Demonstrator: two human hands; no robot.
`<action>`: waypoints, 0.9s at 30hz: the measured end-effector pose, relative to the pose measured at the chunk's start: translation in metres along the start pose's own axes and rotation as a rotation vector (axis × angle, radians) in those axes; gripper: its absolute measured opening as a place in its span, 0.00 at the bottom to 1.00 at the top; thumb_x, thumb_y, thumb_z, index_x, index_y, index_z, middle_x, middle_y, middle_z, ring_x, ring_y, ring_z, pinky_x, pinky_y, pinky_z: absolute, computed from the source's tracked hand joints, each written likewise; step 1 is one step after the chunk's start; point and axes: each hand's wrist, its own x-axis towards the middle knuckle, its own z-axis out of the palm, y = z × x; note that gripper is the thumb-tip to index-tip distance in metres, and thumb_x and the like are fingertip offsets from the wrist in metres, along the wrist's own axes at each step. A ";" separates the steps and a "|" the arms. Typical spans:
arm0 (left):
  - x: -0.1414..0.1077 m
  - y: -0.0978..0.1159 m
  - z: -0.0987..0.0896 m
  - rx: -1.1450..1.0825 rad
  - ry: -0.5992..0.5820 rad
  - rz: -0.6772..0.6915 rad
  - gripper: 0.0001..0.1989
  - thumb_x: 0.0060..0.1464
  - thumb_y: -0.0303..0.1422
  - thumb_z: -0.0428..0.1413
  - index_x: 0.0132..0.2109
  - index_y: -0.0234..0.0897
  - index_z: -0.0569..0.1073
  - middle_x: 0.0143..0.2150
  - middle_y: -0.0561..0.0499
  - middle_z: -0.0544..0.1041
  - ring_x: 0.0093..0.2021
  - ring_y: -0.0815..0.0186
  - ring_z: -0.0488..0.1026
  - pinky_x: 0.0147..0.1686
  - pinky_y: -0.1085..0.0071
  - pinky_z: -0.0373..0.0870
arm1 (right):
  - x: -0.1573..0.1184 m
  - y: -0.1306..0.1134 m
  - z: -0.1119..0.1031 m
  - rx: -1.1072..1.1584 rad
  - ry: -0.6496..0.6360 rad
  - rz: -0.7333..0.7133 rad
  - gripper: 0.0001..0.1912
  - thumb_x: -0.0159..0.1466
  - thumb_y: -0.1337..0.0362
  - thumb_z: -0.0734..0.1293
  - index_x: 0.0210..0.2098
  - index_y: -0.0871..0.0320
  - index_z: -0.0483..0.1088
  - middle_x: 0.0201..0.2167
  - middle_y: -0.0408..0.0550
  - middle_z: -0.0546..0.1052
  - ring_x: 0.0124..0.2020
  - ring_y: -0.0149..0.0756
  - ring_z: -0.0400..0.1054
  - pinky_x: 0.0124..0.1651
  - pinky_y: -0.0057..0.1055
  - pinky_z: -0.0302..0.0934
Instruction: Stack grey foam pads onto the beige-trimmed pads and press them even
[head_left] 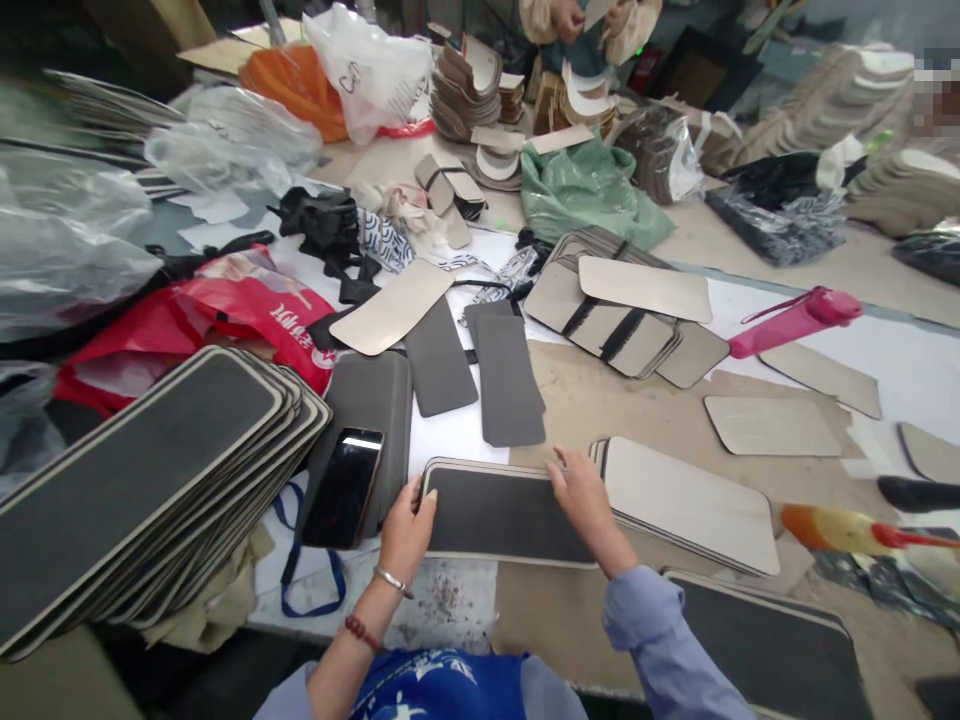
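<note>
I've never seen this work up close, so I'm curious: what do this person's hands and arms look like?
Both the left hand and right hand are gloveless. The left wrist wears a shiny silver-coloured metal bangle and a dark red beaded bracelet. The light blue-violet fabric sleeves leave both wrists bare.

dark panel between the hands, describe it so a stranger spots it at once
On the worktable, look right of the black smartphone. The left hand and right hand touch a dark, pale-bordered panel there. The stack beside it is pale; other dark panels are untouched.
</note>
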 end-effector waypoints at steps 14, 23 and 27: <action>-0.030 0.002 -0.007 0.131 0.160 0.224 0.21 0.54 0.40 0.47 0.51 0.35 0.71 0.48 0.40 0.74 0.49 0.58 0.72 0.50 0.59 0.70 | 0.150 -0.123 0.060 -0.163 -0.265 -0.569 0.29 0.55 0.59 0.71 0.53 0.64 0.64 0.55 0.65 0.65 0.57 0.50 0.59 0.57 0.43 0.56; -0.035 -0.004 -0.015 0.031 0.083 0.269 0.17 0.55 0.37 0.50 0.49 0.36 0.73 0.39 0.44 0.78 0.39 0.64 0.76 0.38 0.74 0.74 | 0.151 -0.124 0.061 -0.292 -0.323 -0.718 0.18 0.61 0.67 0.63 0.50 0.65 0.68 0.52 0.66 0.69 0.55 0.52 0.63 0.52 0.45 0.60; -0.037 -0.015 -0.010 -0.005 0.133 0.306 0.16 0.55 0.38 0.50 0.49 0.40 0.73 0.36 0.46 0.78 0.36 0.65 0.76 0.35 0.76 0.74 | 0.177 -0.151 0.043 -0.333 -0.303 -0.763 0.12 0.63 0.59 0.63 0.38 0.61 0.71 0.39 0.56 0.76 0.42 0.45 0.69 0.43 0.37 0.64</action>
